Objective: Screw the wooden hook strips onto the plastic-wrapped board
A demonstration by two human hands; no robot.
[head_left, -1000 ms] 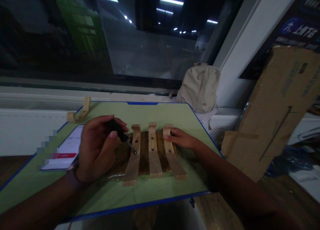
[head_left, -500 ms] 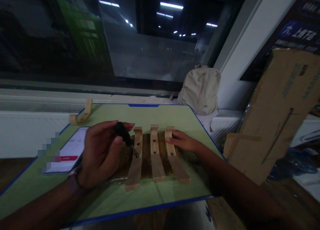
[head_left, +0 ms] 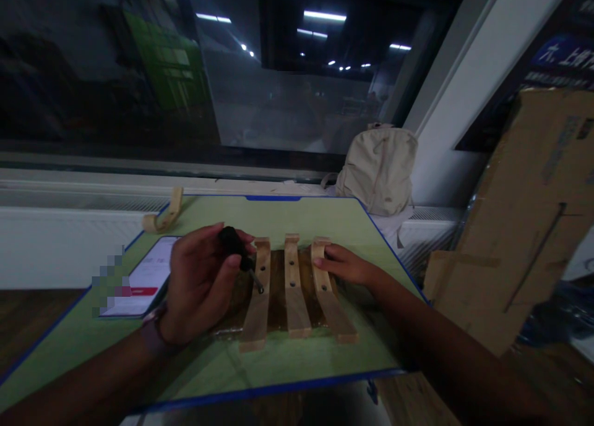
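A screwdriver (head_left: 236, 247) with a black handle is in my left hand (head_left: 199, 287), its fingers wrapped around the handle. Its shaft slants down to the lower hole of the left wooden hook (head_left: 255, 318). A middle wooden hook (head_left: 297, 311) and a right wooden hook (head_left: 338, 319) lie beside it, each with two dark holes. All three rest across a glossy brown board (head_left: 277, 308). My right hand (head_left: 348, 267) pinches the right hook near its curved upper end, thumb on its face.
The green table (head_left: 208, 376) has a blue edge. At its left lie a phone (head_left: 155, 265) and another wooden hook (head_left: 169, 214). Behind the table, a beige backpack (head_left: 380, 166) leans by the window. Cardboard (head_left: 524, 228) stands to the right.
The whole view has shifted slightly, so everything appears a little further right. Both hands keep their grips, and the screwdriver tip remains at the left hook's lower hole.
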